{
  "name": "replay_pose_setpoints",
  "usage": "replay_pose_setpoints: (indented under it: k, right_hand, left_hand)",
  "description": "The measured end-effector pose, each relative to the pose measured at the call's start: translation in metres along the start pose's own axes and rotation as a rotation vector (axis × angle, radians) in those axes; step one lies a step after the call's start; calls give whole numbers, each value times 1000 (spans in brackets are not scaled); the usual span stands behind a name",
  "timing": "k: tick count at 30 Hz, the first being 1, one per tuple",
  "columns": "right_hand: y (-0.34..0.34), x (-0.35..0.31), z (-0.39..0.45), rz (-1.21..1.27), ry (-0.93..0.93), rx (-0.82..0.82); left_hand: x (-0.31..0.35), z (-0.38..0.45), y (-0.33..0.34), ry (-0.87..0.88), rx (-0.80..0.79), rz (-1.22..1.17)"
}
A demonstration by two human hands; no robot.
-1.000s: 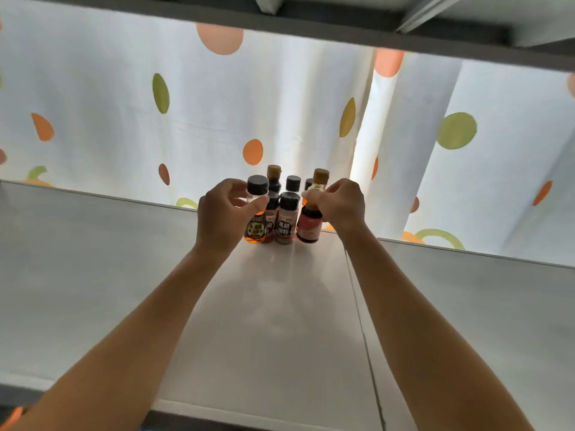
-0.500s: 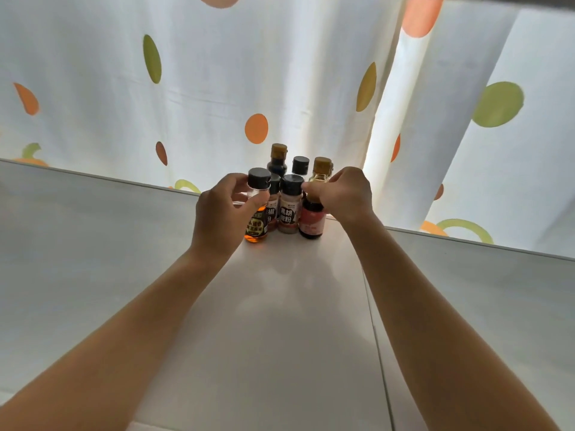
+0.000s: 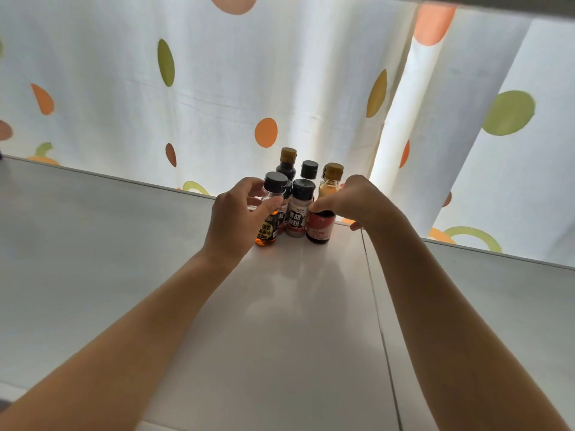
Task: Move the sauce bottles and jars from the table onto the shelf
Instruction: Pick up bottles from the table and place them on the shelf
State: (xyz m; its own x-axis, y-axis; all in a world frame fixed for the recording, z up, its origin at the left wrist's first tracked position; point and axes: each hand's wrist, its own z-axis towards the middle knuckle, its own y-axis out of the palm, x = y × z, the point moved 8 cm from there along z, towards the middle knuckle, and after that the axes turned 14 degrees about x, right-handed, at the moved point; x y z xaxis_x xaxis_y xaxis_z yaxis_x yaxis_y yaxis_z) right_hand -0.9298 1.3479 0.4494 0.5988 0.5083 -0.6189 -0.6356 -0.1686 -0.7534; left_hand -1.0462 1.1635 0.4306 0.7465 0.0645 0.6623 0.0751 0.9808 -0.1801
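Two hands (image 3: 231, 217) (image 3: 357, 199) grip bottles (image 3: 267, 225) (image 3: 319, 230) — shelf (image 3: 280, 337).

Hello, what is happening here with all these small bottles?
A person is setting sauce bottles on a white shelf, in front of a dotted curtain. The left hand grips an amber bottle with a black cap. The right hand holds a dark bottle with a pink label. Both bottles stand at the front of a tight cluster, with a pepper shaker between them.
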Motion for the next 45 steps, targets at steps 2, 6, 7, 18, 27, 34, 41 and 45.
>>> replay_pose_setpoints:
  k: [2,6,7,18,27,34,41,45]
  right_hand:
    - [-2,-2,-6,-80,-7,-46]
    - [-8,-12,-16,-197,-50,-52]
    - [-9,-17,-19,-218,-68,-48]
    - [-6,-64,-49,-234,-200,42]
    - [-1,-104,-85,-263,-434,111]
    - [-11,-154,-153,-181,-761,262]
    - [3,-186,-249,-40,-1055,72]
    - [5,-192,-329,22,-1272,-6]
  left_hand:
    - [1,-1,2,14,-10,6]
    - [-2,-2,3,31,-13,26]
    - [-3,-2,3,35,-15,32]
    - [13,0,-15,182,25,168]
    - [18,1,-56,-69,92,85]
    - [54,-35,-151,-34,174,242]
    - [84,-111,-244,-115,255,589]
    - [115,-164,-293,-184,323,712]
